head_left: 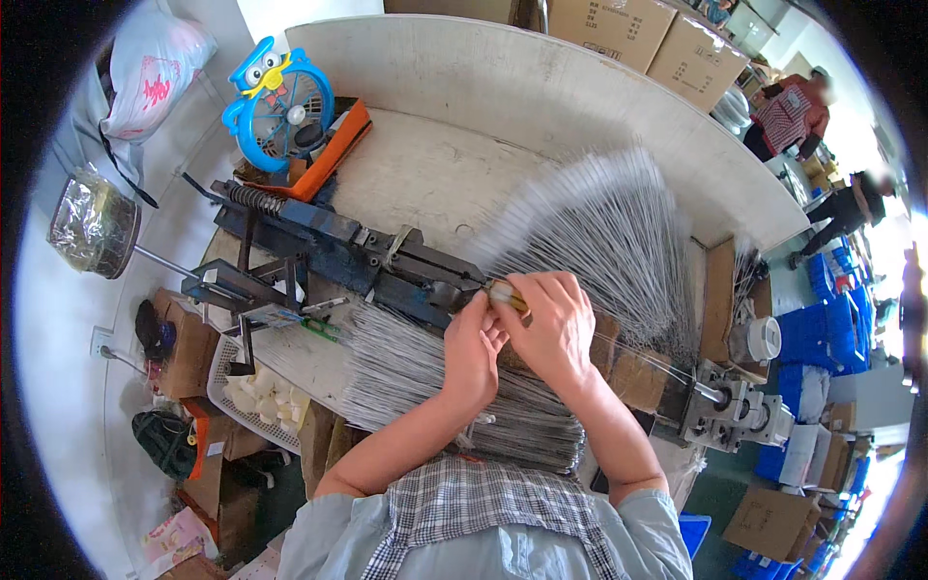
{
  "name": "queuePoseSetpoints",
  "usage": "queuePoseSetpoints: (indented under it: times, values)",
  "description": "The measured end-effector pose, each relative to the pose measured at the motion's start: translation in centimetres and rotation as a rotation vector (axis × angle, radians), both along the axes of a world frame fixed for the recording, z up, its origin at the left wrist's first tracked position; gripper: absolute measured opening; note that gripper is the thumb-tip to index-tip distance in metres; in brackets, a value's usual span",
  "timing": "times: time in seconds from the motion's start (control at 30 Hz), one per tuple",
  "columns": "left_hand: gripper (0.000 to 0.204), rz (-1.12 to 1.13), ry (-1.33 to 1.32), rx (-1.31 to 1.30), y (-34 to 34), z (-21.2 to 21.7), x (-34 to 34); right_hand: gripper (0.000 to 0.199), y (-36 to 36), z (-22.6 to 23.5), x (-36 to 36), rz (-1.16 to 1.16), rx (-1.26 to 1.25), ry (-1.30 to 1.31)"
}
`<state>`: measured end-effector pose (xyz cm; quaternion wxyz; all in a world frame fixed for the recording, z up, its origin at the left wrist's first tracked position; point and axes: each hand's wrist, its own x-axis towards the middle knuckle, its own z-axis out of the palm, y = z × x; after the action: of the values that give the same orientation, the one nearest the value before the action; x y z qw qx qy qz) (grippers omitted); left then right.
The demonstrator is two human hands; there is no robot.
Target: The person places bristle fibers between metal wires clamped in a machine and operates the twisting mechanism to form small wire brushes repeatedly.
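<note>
Both hands meet at the end of a long dark metal fixture [387,266] that has a coil spring at its far-left end. My right hand [553,324] pinches a small yellowish piece [507,296] by the fixture's tip. My left hand [472,353] is closed just beside it, fingertips against the tip; what they hold, if anything, is hidden. Fanned out beyond my hands lies a big heap of thin grey wires [609,242]. Another bundle of grey wires [387,362] lies under my forearms, close to my checked apron.
A motor-like metal unit [739,411] with a shaft sits at the bench's right end. A blue toy-shaped fan [290,111] and an orange tray [333,155] stand at the far left. A white basket [280,435] holds pale pieces. A curved board [541,87] edges the bench.
</note>
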<state>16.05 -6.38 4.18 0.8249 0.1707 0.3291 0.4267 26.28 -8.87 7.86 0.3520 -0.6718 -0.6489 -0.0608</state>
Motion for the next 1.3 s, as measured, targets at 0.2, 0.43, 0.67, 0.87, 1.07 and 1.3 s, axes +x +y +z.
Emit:
queuePoseSetpoints:
  times: [0.2, 0.43, 0.67, 0.87, 1.07, 1.3]
  values:
    - [0.013, 0.054, -0.059, 0.056, -0.4, 0.4, 0.9, 0.027, -0.8, 0.1, 1.0, 0.044, 0.108, -0.073]
    - [0.010, 0.091, -0.060, 0.119, -0.6, 0.8, 1.1, 0.022, -1.4, -0.6, 2.0, 0.087, 0.071, -0.021]
    - [0.012, 0.117, 0.003, 0.074, -0.8, 1.0, 1.1, 0.021, -3.4, 1.0, 1.2, 0.047, 0.098, 0.001]
    - [0.020, 0.039, -0.050, 0.060, -0.5, 1.5, 0.4, 0.026, -3.8, -1.4, -0.1, 0.156, -0.379, 0.778]
    - [0.025, -0.009, -0.060, 0.056, -0.5, 0.2, 0.5, 0.032, -3.3, -0.6, 0.3, 0.174, -0.396, 0.927]
    - [0.029, 0.049, -0.123, 0.010, -0.6, 0.3, 0.6, 0.038, -2.1, 0.3, -0.1, 0.121, -0.383, 0.796]
